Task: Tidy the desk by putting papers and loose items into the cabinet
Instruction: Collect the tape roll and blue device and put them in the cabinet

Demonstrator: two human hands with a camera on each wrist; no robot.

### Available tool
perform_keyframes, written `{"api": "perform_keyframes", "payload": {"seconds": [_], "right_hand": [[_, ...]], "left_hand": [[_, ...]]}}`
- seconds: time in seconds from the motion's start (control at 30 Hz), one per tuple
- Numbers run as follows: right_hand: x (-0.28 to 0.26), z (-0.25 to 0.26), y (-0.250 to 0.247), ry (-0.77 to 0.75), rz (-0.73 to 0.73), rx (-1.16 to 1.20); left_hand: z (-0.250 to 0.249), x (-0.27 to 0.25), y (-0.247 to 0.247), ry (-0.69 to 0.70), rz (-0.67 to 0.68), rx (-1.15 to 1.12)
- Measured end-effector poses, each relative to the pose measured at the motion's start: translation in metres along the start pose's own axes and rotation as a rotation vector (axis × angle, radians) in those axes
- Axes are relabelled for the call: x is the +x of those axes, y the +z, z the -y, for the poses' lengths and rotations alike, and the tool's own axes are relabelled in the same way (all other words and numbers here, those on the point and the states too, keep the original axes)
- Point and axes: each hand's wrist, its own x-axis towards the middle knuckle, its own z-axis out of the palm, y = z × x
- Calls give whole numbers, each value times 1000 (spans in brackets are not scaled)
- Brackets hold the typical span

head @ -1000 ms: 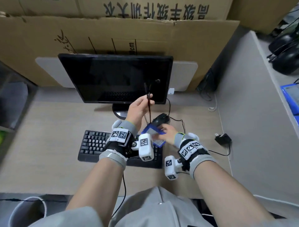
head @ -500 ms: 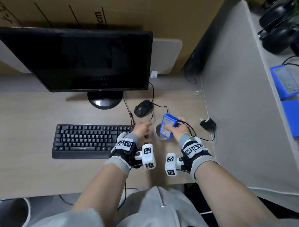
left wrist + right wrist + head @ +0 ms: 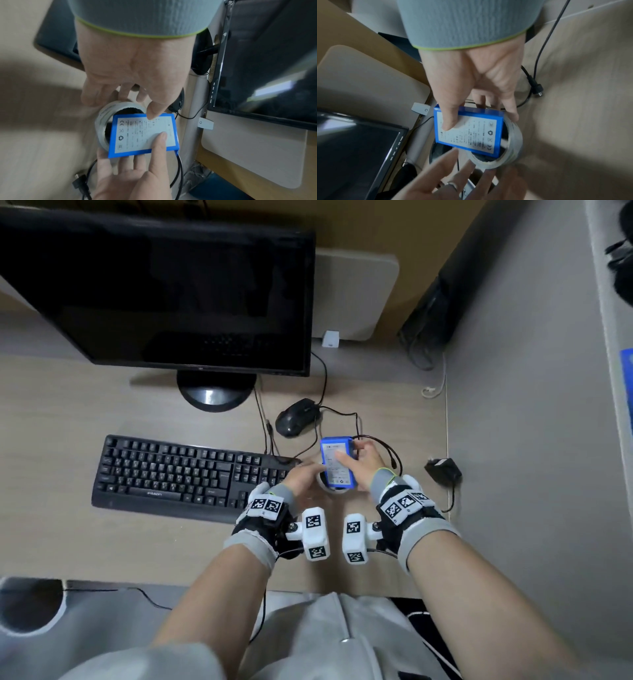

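Observation:
My right hand [image 3: 359,460] holds a blue battery pack [image 3: 337,462] with a white label, thumb on the label [image 3: 448,121] and fingers behind it. The pack's black cable [image 3: 383,446] loops off to the right. Just under the pack's near end is a whitish tape roll [image 3: 329,489], right of the keyboard. My left hand [image 3: 303,477] reaches to the roll. In the left wrist view its fingers [image 3: 92,97] curl over the tape roll [image 3: 106,115] and the thumb touches the battery pack [image 3: 144,135]. The cabinet is not in view.
A black monitor [image 3: 154,285], keyboard [image 3: 178,470] and mouse [image 3: 296,417] stand on the wooden desk [image 3: 68,412]. A small black adapter [image 3: 442,470] lies at the right by the grey partition [image 3: 513,405]. A white bin rim [image 3: 51,621] shows at the lower left.
My left hand came down from in front of the monitor, where it held up a black cable, to the tape roll. My right hand raised the blue pack over the roll. The head tilted down.

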Motion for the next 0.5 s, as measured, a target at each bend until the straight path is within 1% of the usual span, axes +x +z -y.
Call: {"api": "perform_keyframes", "payload": {"seconds": [0.17, 0.27, 0.33, 0.37, 0.47, 0.5], "right_hand": [[0, 1, -6, -15, 45, -20], [4, 3, -7, -18, 60, -28], [6, 7, -9, -39, 79, -26], [3, 13, -10, -45, 90, -23], [-8, 33, -10, -69, 119, -33], [-11, 39, -7, -76, 125, -29]], "left_hand": [[-2, 0, 7, 58, 32, 13], [0, 6, 1, 45, -15, -52], [5, 7, -4, 47, -58, -25], [7, 6, -6, 59, -57, -20], [6, -4, -12, 93, 8, 16], [3, -12, -14, 124, 31, 15]]}}
